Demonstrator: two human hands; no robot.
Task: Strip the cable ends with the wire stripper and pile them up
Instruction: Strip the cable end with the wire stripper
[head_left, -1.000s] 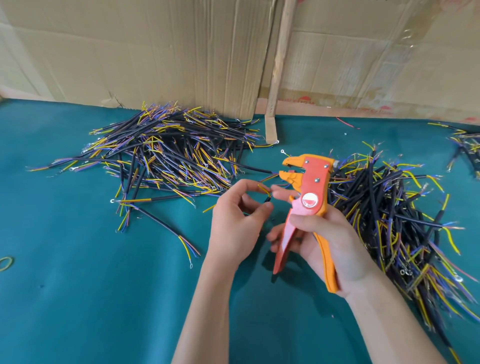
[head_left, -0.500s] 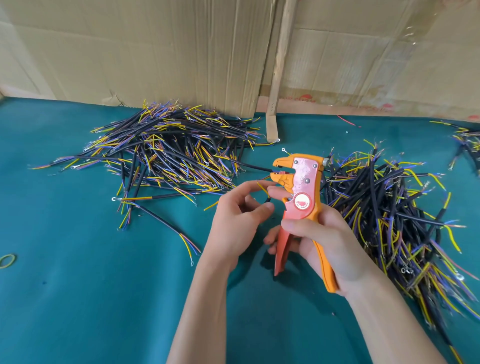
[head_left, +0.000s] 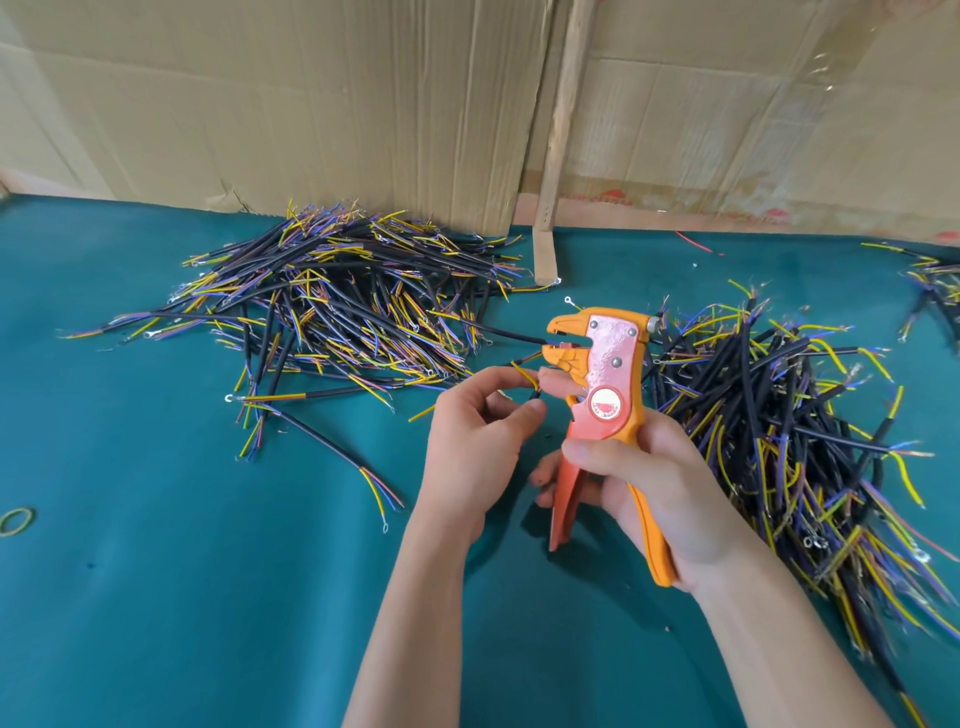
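- Right hand (head_left: 654, 483) wrapped round the wire stripper (head_left: 605, 410), orange plastic handles part-squeezed, beak up.
- Left hand (head_left: 472, 441) pinching a cable (head_left: 525, 375) by its thin yellow core, just beside the beak; black sheath mostly hidden.
- Risk, as a guess: slack core slipping off the notch, copper strands nicked.
- Glossy left pile (head_left: 337, 306) toward the far edge of the teal felt tabletop (head_left: 182, 597); right pile (head_left: 779, 431) toward the right edge.
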